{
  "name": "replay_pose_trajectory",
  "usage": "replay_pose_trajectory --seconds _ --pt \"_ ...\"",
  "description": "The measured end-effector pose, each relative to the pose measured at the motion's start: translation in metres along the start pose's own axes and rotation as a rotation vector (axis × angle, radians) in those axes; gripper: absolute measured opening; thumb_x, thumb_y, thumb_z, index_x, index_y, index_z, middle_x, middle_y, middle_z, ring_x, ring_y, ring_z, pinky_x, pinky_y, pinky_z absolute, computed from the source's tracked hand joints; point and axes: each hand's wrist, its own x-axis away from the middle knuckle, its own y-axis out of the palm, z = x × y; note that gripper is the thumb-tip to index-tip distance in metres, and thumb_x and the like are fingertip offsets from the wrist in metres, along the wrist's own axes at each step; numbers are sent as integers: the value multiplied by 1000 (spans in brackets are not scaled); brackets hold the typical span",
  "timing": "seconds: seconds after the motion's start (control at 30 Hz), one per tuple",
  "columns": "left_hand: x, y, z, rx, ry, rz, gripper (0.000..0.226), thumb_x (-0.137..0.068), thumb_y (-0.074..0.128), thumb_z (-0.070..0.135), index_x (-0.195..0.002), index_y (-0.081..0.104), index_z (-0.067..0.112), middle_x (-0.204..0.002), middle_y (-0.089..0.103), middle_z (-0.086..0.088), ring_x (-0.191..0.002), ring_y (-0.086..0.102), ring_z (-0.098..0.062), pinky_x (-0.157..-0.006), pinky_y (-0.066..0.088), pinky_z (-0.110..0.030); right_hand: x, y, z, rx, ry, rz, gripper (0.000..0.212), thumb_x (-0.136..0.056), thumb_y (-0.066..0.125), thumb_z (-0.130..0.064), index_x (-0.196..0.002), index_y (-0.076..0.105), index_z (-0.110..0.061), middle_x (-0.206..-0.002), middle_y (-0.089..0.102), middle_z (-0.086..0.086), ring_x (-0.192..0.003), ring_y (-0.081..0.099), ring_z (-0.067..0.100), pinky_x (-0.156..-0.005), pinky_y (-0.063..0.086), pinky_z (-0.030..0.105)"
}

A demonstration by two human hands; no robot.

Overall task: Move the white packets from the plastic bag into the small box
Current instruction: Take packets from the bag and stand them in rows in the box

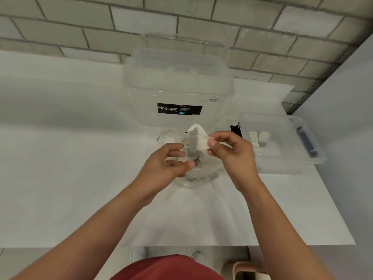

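A clear plastic bag (pixel 193 176) lies on the white table in front of me, with more white packets (pixel 171 140) showing inside it. My right hand (pixel 232 154) pinches a bunch of white packets (pixel 198 138) between thumb and fingers, held just above the bag. My left hand (pixel 171 162) is at the bag's left side, its fingers curled on the bag's plastic. The small clear box (pixel 282 154) stands to the right, and several white packets (pixel 255 141) lie inside it.
A large lidded clear storage box (pixel 177 87) labelled Megabox stands right behind the bag. A black clip (pixel 236 129) sits by the small box's left wall. A tiled wall runs along the back, and the table's front edge (pixel 201 245) is near my body.
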Motion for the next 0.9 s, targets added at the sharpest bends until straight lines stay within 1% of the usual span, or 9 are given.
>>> replay_pose_trajectory --seconds 0.07,0.13,0.2,0.33,0.47,0.57,0.63,0.77,0.9 --pt "-3 7 3 113 -14 -75 52 -84 79 23 -133 59 27 -124 67 2 -104 70 -13 -93 57 -38 4 4 -1 -117 7 21 10 -92 70 -2 -96 74 -11 -88 72 -2 -85 70 15 -81 60 32" --pt "-8 13 9 193 40 -84 46 -91 72 23 -134 59 28 -123 69 2 -109 69 -16 -93 56 -37 6 8 0 -149 19 9 9 -92 70 -2 -98 74 -7 -88 73 -1 -85 70 14 -80 59 30" --pt "-11 16 16 228 89 -28 36 -93 68 18 -128 64 25 -115 72 -1 -104 71 -18 -91 58 -37 8 10 2 -103 25 -10 9 -92 71 -3 -100 73 -5 -87 74 -2 -84 71 12 -80 60 31" --pt "-15 16 19 113 181 79 24 -91 71 11 -115 71 16 -102 75 -3 -95 73 -21 -84 61 -40 7 5 4 47 31 -24 12 -89 75 -9 -99 75 -15 -92 74 -2 -85 72 17 -82 61 33" --pt "-18 17 21 131 198 112 24 -88 74 9 -112 70 13 -102 74 -7 -91 74 -23 -81 61 -35 6 2 0 -57 119 -34 14 -90 75 -7 -103 74 -11 -95 74 13 -87 75 29 -80 61 35" --pt "-20 17 22 144 198 132 24 -87 76 10 -110 70 12 -103 73 -9 -92 74 -24 -82 60 -35 5 3 -2 -88 134 -10 10 -92 72 -8 -101 75 -11 -95 75 10 -86 75 28 -76 60 33" --pt "-20 18 24 164 179 131 20 -88 75 15 -108 72 11 -101 74 -9 -95 73 -22 -83 59 -33 3 1 -5 -56 108 4 8 -94 70 -7 -99 75 -10 -94 75 7 -84 76 24 -75 60 32" --pt "-25 16 29 156 157 137 14 -95 67 20 -104 74 12 -97 73 -11 -92 72 -19 -85 59 -34 -2 -15 -18 28 -9 22 8 -95 67 -5 -101 73 -7 -94 73 12 -80 77 20 -73 61 29" --pt "-31 13 33 -150 238 164 9 -92 71 22 -99 76 23 -92 76 3 -85 74 -15 -82 60 -33 -8 -46 -31 304 -182 16 10 -95 69 -9 -100 75 -14 -89 75 -2 -78 75 12 -73 59 27"
